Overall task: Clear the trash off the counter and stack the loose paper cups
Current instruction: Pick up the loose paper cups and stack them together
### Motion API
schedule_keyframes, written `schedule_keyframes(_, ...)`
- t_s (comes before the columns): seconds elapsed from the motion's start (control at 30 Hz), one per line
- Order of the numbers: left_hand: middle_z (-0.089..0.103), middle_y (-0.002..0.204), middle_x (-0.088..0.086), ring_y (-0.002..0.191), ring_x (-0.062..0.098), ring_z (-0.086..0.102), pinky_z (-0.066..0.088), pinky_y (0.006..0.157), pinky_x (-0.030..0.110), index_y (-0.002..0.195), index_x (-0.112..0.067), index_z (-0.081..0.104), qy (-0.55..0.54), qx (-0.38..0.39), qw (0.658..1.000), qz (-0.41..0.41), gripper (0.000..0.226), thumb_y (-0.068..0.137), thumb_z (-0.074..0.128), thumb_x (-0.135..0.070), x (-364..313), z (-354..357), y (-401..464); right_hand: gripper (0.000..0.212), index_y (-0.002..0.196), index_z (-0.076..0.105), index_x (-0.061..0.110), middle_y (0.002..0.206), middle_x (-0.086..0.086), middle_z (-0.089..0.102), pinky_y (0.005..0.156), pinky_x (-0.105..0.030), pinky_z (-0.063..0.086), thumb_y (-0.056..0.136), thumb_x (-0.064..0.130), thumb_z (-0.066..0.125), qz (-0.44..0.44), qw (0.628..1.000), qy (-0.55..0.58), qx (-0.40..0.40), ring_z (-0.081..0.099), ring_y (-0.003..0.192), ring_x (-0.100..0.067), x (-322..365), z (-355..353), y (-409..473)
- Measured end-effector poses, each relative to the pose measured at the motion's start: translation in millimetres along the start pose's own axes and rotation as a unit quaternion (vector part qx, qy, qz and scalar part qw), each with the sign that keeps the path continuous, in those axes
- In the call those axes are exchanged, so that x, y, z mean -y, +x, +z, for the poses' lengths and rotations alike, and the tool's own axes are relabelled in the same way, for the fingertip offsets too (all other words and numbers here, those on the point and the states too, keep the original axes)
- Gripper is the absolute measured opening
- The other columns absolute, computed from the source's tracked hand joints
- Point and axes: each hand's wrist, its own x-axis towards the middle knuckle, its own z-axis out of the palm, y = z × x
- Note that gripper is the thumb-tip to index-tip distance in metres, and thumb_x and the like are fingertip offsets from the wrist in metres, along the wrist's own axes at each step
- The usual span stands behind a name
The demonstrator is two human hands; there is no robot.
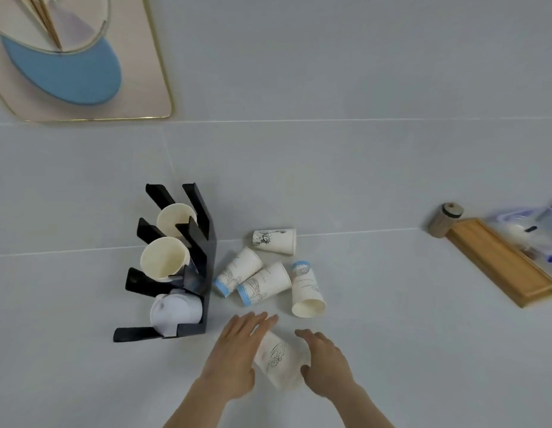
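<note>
Mid-grab on a paper cup [279, 359] lying on its side on the counter [376, 180], right at the near edge of the pile. Left hand [234, 356] flat over the cup's left side, fingers [262, 319] stretched out straight and loose. Right hand [327, 362] cupped against the other side, fingers curled in a bit, thumb tucked near the rim end. Looks like contact on both sides, but can't tell whether it's a real hold or just resting there.

Four more loose cups [270, 270] just beyond, all tipped over: two side by side and touching, one off to the right with its mouth facing the camera, one further back. Black cup rack [207, 264] to the left, already holding a couple of open cups plus some crumpled white stuff [176, 310] in the bottom slot, probably trash.

Tips for this step, just opinion: squeeze light, since thin paper walls dent easily. Better to pinch near the rim or base where it's stiffer. Stand it mouth-up first, then use it as the base and nest the others in one at a time, all the same way round. Worth lifting rather than sliding, so the neighbours don't roll off.
</note>
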Motion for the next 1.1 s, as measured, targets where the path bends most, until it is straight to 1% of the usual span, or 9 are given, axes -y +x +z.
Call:
schedule_keyframes(0.17,0.003,0.168,-0.013,0.156,0.017,-0.005,-0.01,0.121,0.031,0.158,-0.04,0.005,-0.003,0.072,0.997,-0.002,0.108,0.079,0.076,-0.021,-11,31,12,0.034,0.123,0.065,0.033,0.107,0.008,0.068,0.091,-0.031,0.054,0.091,0.023,0.059,0.018,0.993,0.116,0.008,0.068,0.11,-0.018,-16,16,22)
schedule_keyframes(0.33,0.032,0.156,-0.02,0.146,0.006,0.028,0.019,0.122,0.028,0.15,-0.048,0.02,-0.111,-0.037,0.993,-0.02,0.096,0.072,0.075,-0.051,-11,32,36,0.009,0.088,0.068,0.033,0.084,0.009,0.07,0.077,-0.033,0.057,0.093,0.027,0.063,0.008,0.968,0.245,-0.056,0.068,0.079,-0.016,-3,-11,46)
schedule_keyframes(0.4,0.04,0.146,-0.029,0.133,-0.003,0.04,0.037,0.11,0.024,0.145,-0.047,0.032,-0.208,-0.105,0.971,-0.054,0.095,0.064,0.081,-0.052,-12,27,49,0.009,0.088,0.072,0.026,0.081,0.008,0.07,0.071,-0.033,0.057,0.092,0.03,0.066,0.008,0.946,0.309,-0.1,0.064,0.069,-0.012,7,-31,52)
schedule_keyframes(0.53,0.055,0.127,-0.026,0.115,0.002,0.057,0.045,0.086,0.018,0.127,-0.047,0.045,-0.396,-0.194,0.88,-0.176,0.091,0.051,0.092,-0.03,-13,22,65,0.013,0.09,0.077,0.02,0.086,-0.002,0.077,0.06,-0.035,0.058,0.092,0.026,0.066,0.007,0.895,0.438,-0.082,0.068,0.059,-0.014,20,-64,57)
schedule_keyframes(0.67,0.06,0.122,-0.015,0.11,0.013,0.061,0.052,0.088,0.035,0.112,-0.06,0.043,-0.457,-0.217,0.829,-0.238,0.095,0.039,0.095,-0.033,-4,40,61,0.021,0.108,0.07,0.027,0.107,0.004,0.069,0.073,-0.041,0.059,0.088,0.02,0.067,0.031,0.936,0.239,-0.256,0.069,0.087,-0.015,-2,-58,71)
schedule_keyframes(0.73,0.059,0.124,-0.014,0.113,0.014,0.06,0.05,0.089,0.033,0.116,-0.059,0.041,-0.474,-0.217,0.814,-0.257,0.101,0.035,0.097,-0.033,-3,47,56,0.049,0.128,0.061,0.03,0.128,0.005,0.056,0.076,-0.038,0.057,0.083,0.016,0.072,0.013,0.968,0.106,-0.228,0.06,0.111,-0.019,-19,-49,79)
schedule_keyframes(0.83,0.053,0.132,-0.022,0.119,0.007,0.055,0.044,0.091,0.027,0.138,-0.045,0.038,-0.482,-0.211,0.814,-0.245,0.121,0.035,0.099,-0.031,-6,47,48,0.07,0.142,0.051,0.034,0.141,0.004,0.046,0.083,-0.038,0.057,0.079,0.018,0.078,-0.01,0.986,0.044,-0.161,0.053,0.124,-0.022,-34,-40,88)
schedule_keyframes(0.93,0.056,0.129,-0.026,0.117,0.001,0.056,0.044,0.091,0.024,0.142,-0.045,0.036,-0.477,-0.211,0.818,-0.241,0.122,0.04,0.099,-0.027,-5,39,44,0.052,0.134,0.059,0.03,0.132,0.002,0.056,0.081,-0.038,0.056,0.086,0.014,0.073,0.014,0.982,0.041,-0.185,0.065,0.109,-0.026,-37,-38,99)
schedule_keyframes(1.1,0.052,0.12,-0.045,0.108,-0.017,0.054,0.051,0.087,0.023,0.118,-0.058,0.045,-0.436,-0.218,0.838,-0.245,0.093,0.049,0.096,-0.025,3,32,39,0.02,0.105,0.073,0.017,0.095,-0.005,0.072,0.065,-0.033,0.041,0.095,0.008,0.058,0.07,0.923,0.158,-0.345,0.064,0.076,-0.029,-24,-45,100)
